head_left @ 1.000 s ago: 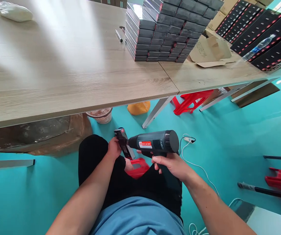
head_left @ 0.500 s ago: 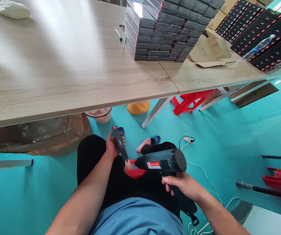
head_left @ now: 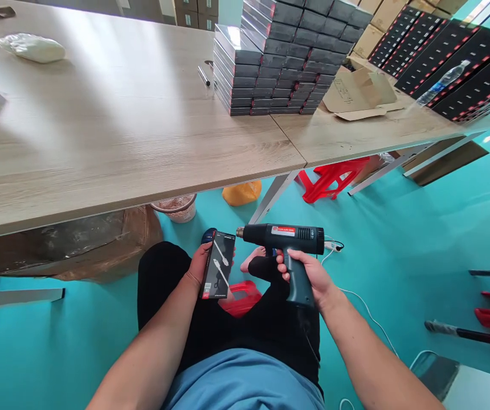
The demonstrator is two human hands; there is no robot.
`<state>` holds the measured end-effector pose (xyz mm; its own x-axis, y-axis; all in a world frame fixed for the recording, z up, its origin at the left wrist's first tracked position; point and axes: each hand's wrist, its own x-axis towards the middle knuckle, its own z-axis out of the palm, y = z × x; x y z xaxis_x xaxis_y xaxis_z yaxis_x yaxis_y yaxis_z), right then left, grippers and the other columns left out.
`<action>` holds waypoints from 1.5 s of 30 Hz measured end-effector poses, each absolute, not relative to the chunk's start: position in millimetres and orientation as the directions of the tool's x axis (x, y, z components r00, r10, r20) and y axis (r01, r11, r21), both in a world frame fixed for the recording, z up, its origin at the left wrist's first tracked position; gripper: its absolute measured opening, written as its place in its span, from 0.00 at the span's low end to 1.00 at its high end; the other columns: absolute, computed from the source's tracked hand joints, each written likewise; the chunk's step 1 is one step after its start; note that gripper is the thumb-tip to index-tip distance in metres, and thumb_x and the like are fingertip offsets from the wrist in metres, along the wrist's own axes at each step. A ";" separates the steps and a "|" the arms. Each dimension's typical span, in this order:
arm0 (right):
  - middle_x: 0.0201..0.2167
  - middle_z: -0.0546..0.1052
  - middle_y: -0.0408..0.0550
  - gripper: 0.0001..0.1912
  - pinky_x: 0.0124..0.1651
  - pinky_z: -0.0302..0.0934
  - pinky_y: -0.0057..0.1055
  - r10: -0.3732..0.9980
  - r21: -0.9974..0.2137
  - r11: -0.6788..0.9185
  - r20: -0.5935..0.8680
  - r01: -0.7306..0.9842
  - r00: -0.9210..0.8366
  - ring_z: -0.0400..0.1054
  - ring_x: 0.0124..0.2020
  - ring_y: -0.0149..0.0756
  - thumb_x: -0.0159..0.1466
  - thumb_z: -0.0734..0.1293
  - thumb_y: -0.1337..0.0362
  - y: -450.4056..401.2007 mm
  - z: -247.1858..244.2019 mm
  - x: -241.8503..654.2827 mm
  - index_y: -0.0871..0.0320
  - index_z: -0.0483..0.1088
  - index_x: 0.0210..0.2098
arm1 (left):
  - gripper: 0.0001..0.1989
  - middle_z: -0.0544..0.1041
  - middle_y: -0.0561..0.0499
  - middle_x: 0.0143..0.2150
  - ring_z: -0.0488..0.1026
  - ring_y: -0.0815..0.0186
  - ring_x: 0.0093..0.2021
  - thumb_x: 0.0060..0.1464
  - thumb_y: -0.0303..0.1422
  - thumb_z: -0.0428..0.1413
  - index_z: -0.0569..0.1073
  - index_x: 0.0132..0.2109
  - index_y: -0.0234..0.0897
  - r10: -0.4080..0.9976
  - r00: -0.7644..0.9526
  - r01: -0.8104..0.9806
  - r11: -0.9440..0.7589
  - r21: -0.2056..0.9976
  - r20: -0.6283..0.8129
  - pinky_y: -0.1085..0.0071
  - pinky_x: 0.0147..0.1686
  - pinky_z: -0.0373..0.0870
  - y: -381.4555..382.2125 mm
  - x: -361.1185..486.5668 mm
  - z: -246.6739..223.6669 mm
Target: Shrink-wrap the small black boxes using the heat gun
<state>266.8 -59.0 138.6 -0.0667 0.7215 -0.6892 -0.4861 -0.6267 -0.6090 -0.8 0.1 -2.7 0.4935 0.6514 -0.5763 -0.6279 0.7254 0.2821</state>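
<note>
My left hand (head_left: 201, 262) grips a flat black box (head_left: 219, 265) by its edges, above my lap. Pictures of white cable plugs show on the face turned up to me. My right hand (head_left: 309, 272) is wrapped round the handle of a dark heat gun (head_left: 288, 238) with a red and white label. The metal nozzle points left, close to the box's upper right corner; whether they touch I cannot tell. Some fingers of both hands are hidden behind what they hold.
Stacked dark boxes (head_left: 279, 74) stand on the wooden table (head_left: 142, 136), beside a pen (head_left: 203, 76) and torn cardboard (head_left: 358, 94). Below are a waste bin (head_left: 180, 209), an orange bag (head_left: 241, 193) and a large carton (head_left: 78, 245). A white cord (head_left: 368, 310) crosses the floor.
The box has turned from its narrow side to its broad printed face. The heat gun has moved up, its handle swinging round and its nozzle now level near the box's top.
</note>
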 end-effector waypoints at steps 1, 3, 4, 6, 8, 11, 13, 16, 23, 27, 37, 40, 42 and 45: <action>0.29 0.76 0.48 0.07 0.25 0.67 0.23 0.730 -0.619 -0.628 -0.678 -0.471 -0.082 0.69 0.26 0.30 0.60 0.71 0.63 -56.7 142.7 261.3 0.61 0.76 0.35 | 0.28 0.83 0.33 0.45 0.81 0.46 0.46 0.56 0.42 0.52 0.76 0.55 0.24 0.647 0.495 -0.623 0.729 0.282 -0.580 0.54 0.43 0.78 0.1 -0.3 -2.6; 0.30 0.78 0.49 0.08 0.25 0.67 0.24 0.748 -0.663 -0.645 -0.648 -0.380 -0.140 0.70 0.26 0.31 0.59 0.72 0.62 -55.2 151.6 251.0 0.61 0.77 0.36 | 0.27 0.83 0.33 0.42 0.81 0.45 0.44 0.56 0.43 0.53 0.78 0.53 0.25 0.629 0.483 -0.605 0.743 0.286 -0.609 0.53 0.41 0.79 0.7 -0.1 -4.0; 0.30 0.79 0.49 0.10 0.25 0.67 0.24 0.756 -0.695 -0.652 -0.631 -0.303 -0.177 0.71 0.26 0.32 0.59 0.72 0.62 -55.3 155.6 246.8 0.61 0.77 0.37 | 0.27 0.83 0.34 0.39 0.82 0.44 0.43 0.56 0.44 0.53 0.79 0.52 0.25 0.616 0.468 -0.593 0.751 0.292 -0.634 0.53 0.40 0.79 1.3 -0.3 -5.3; 0.30 0.80 0.49 0.11 0.26 0.68 0.27 0.767 -0.762 -0.635 -0.602 -0.130 -0.220 0.72 0.26 0.33 0.58 0.74 0.60 -55.5 161.5 241.6 0.61 0.78 0.37 | 0.26 0.83 0.36 0.34 0.82 0.43 0.40 0.57 0.46 0.54 0.80 0.50 0.28 0.599 0.434 -0.576 0.759 0.304 -0.673 0.52 0.37 0.79 2.4 -0.9 -8.6; 0.29 0.79 0.48 0.11 0.27 0.68 0.28 0.798 -0.807 -0.591 -0.580 -0.024 -0.162 0.72 0.26 0.33 0.57 0.74 0.59 -55.5 164.0 240.9 0.61 0.78 0.34 | 0.26 0.83 0.37 0.33 0.82 0.44 0.38 0.58 0.47 0.54 0.80 0.50 0.29 0.612 0.428 -0.586 0.748 0.311 -0.665 0.52 0.36 0.79 3.4 -1.3 -11.3; 0.25 0.78 0.46 0.11 0.28 0.67 0.28 0.832 -0.832 -0.552 -0.554 0.050 -0.033 0.71 0.26 0.33 0.58 0.72 0.58 -60.6 165.1 246.1 0.60 0.78 0.33 | 0.26 0.83 0.38 0.34 0.82 0.47 0.37 0.59 0.48 0.54 0.79 0.52 0.30 0.649 0.433 -0.622 0.718 0.314 -0.626 0.54 0.37 0.79 5.0 -0.7 -12.6; 0.23 0.77 0.45 0.12 0.28 0.67 0.30 0.805 -0.813 -0.572 -0.582 0.105 -0.115 0.71 0.26 0.34 0.57 0.73 0.57 -70.4 166.8 251.8 0.60 0.78 0.34 | 0.26 0.83 0.38 0.35 0.82 0.48 0.36 0.58 0.47 0.54 0.79 0.52 0.29 0.651 0.417 -0.634 0.708 0.310 -0.634 0.55 0.38 0.79 6.5 0.3 -12.1; 0.22 0.77 0.44 0.12 0.27 0.66 0.31 0.690 -0.760 -0.620 -0.647 0.196 -0.324 0.70 0.24 0.35 0.54 0.75 0.58 -86.5 167.6 261.6 0.60 0.78 0.32 | 0.27 0.83 0.37 0.38 0.82 0.48 0.39 0.56 0.45 0.53 0.78 0.53 0.28 0.678 0.415 -0.664 0.682 0.308 -0.607 0.54 0.40 0.79 8.4 1.9 -11.9; 0.28 0.80 0.47 0.12 0.26 0.67 0.28 0.808 -0.807 -0.589 -0.587 0.045 0.054 0.71 0.25 0.33 0.57 0.74 0.57 -65.4 160.0 259.5 0.60 0.78 0.34 | 0.26 0.83 0.35 0.41 0.82 0.47 0.42 0.53 0.43 0.53 0.79 0.50 0.26 0.664 0.447 -0.630 0.709 0.316 -0.599 0.55 0.41 0.78 6.0 3.4 -14.9; 0.29 0.80 0.48 0.12 0.27 0.69 0.29 0.827 -0.831 -0.555 -0.549 -0.023 -0.117 0.73 0.27 0.34 0.56 0.74 0.58 -51.6 169.3 234.0 0.60 0.78 0.34 | 0.24 0.83 0.35 0.38 0.82 0.46 0.40 0.53 0.43 0.55 0.80 0.48 0.27 0.643 0.429 -0.581 0.734 0.352 -0.635 0.57 0.39 0.77 5.6 3.3 -11.5; 0.25 0.79 0.46 0.10 0.27 0.67 0.28 0.804 -0.803 -0.594 -0.595 0.050 0.008 0.71 0.25 0.33 0.58 0.72 0.58 -48.9 163.5 257.2 0.60 0.79 0.32 | 0.26 0.83 0.37 0.37 0.81 0.46 0.39 0.52 0.45 0.55 0.79 0.49 0.28 0.677 0.428 -0.630 0.698 0.339 -0.599 0.54 0.38 0.78 3.9 1.0 -11.8; 0.25 0.79 0.46 0.10 0.27 0.67 0.29 0.772 -0.791 -0.599 -0.612 0.124 -0.174 0.71 0.25 0.34 0.57 0.73 0.59 -66.0 172.5 264.3 0.60 0.79 0.33 | 0.23 0.81 0.41 0.30 0.81 0.49 0.33 0.54 0.44 0.54 0.80 0.45 0.30 0.651 0.406 -0.627 0.709 0.323 -0.641 0.56 0.35 0.77 6.7 3.1 -12.1; 0.23 0.78 0.45 0.09 0.26 0.66 0.30 0.687 -0.746 -0.631 -0.665 0.214 -0.294 0.70 0.23 0.34 0.55 0.74 0.60 -74.2 179.2 265.9 0.60 0.78 0.33 | 0.22 0.81 0.42 0.28 0.81 0.51 0.31 0.54 0.43 0.53 0.80 0.45 0.31 0.642 0.420 -0.628 0.716 0.305 -0.642 0.57 0.34 0.77 7.7 4.4 -11.8; 0.19 0.75 0.43 0.08 0.26 0.65 0.30 0.672 -0.736 -0.623 -0.676 0.263 -0.302 0.67 0.21 0.33 0.55 0.74 0.60 -72.0 186.6 259.7 0.59 0.77 0.29 | 0.20 0.81 0.43 0.28 0.80 0.53 0.28 0.54 0.42 0.54 0.80 0.44 0.31 0.644 0.423 -0.629 0.715 0.305 -0.637 0.59 0.33 0.77 7.3 5.4 -10.9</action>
<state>259.7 -72.0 186.6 -0.3021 0.6718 -0.6764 0.2627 -0.6234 -0.7365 5.4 7.3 -10.9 0.4233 0.6441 -0.6372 -0.6294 0.7149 0.3045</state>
